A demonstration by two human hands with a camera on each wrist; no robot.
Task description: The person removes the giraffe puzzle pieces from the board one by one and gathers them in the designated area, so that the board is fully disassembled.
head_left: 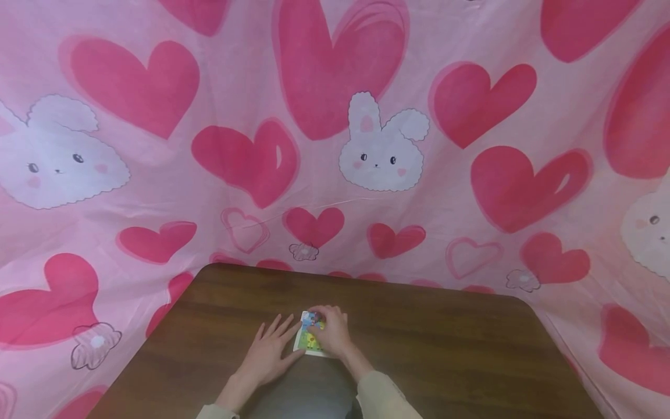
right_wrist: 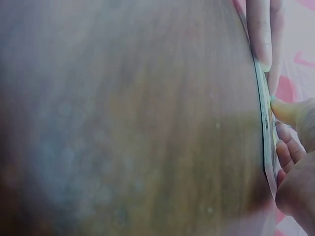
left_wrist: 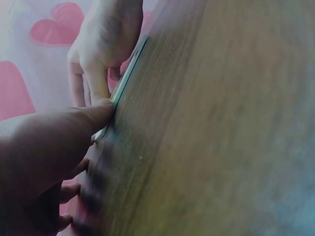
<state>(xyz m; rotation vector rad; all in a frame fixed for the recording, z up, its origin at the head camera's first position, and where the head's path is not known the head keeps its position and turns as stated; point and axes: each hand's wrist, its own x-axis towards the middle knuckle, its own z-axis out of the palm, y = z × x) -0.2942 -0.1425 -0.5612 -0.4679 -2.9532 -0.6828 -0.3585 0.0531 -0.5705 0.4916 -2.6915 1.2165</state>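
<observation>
A small flat picture board (head_left: 312,344) lies on the brown table, with a white border and a blue, green and yellow picture. Its layered edge (right_wrist: 263,113) shows side-on in the right wrist view. My left hand (head_left: 265,352) is spread on the table to its left, the thumb at the board's lower edge and the forefinger by its upper left corner. Over the board's right part, my right hand (head_left: 335,330) curls its thumb and fingers onto the picture, hiding that side. A dark patch shows between thumb and forefinger; I cannot tell whether it is a loose piece.
The dark wood-grain table (head_left: 445,343) has rounded far corners. Pink cloth (head_left: 314,174) printed with hearts and rabbits hangs behind it and along both sides, close to the table's edges.
</observation>
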